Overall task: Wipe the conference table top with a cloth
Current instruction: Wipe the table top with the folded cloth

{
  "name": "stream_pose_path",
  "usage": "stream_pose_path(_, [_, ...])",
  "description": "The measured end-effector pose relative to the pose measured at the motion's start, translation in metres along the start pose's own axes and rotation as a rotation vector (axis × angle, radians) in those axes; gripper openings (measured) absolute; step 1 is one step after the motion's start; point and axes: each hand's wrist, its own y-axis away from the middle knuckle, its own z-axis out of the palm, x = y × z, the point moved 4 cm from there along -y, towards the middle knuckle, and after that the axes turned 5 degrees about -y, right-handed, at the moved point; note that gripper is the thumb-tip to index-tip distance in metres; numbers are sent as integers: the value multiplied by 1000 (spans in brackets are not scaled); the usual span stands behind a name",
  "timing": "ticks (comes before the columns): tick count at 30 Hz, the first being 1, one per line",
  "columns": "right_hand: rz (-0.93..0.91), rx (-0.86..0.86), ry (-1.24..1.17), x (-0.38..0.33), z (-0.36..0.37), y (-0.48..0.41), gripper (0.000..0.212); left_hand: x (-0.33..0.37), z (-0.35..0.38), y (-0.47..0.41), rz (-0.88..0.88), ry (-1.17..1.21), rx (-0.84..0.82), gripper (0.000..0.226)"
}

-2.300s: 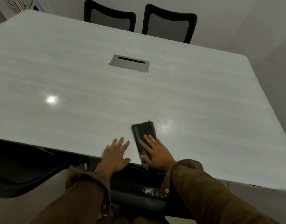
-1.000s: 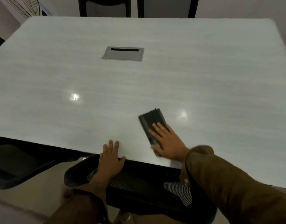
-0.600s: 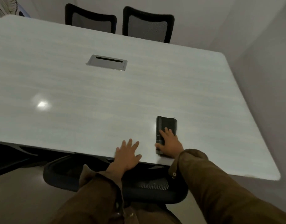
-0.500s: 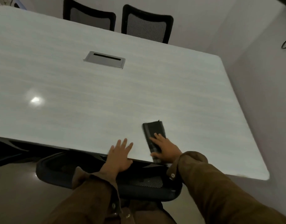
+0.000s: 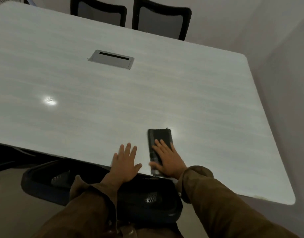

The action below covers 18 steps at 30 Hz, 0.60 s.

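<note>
Cloth (image 5: pixel 159 141) under flat right hand (image 5: pixel 168 159), left hand (image 5: pixel 124 163) spread flat on table (image 5: pixel 147 93) edge.

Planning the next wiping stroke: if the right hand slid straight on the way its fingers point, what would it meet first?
Bare table top for a long stretch. The right hand, flat on the cloth, points ahead and slightly left, so the metal cable hatch looks first in line, roughly.
</note>
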Motion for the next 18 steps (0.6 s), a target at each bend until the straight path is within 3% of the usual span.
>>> stream_pose_path(2, [-156,20,58,18,5,21,81,2,9,-4,-43,-21,5,86])
stream_pose_path(4, [-183,99,45,56,1,36,74,4,18,-9,-65,-64,19,98])
stream_pose_path(8, [-94,201,1,127,-25,7,72,7,30,-11,-89,-75,23,103])
stream_pose_path(13, [175,132,-9,177,-72,-98,85,15,28,-12,-175,-87,13,94])
stream_pose_path(16, [336,72,40,160,-72,-142,78,26,25,-15,-266,-40,-36,86])
stream_pose_path(18, [328,40,41,136,-65,-142,77,38,23,-15,-309,-4,-51,84])
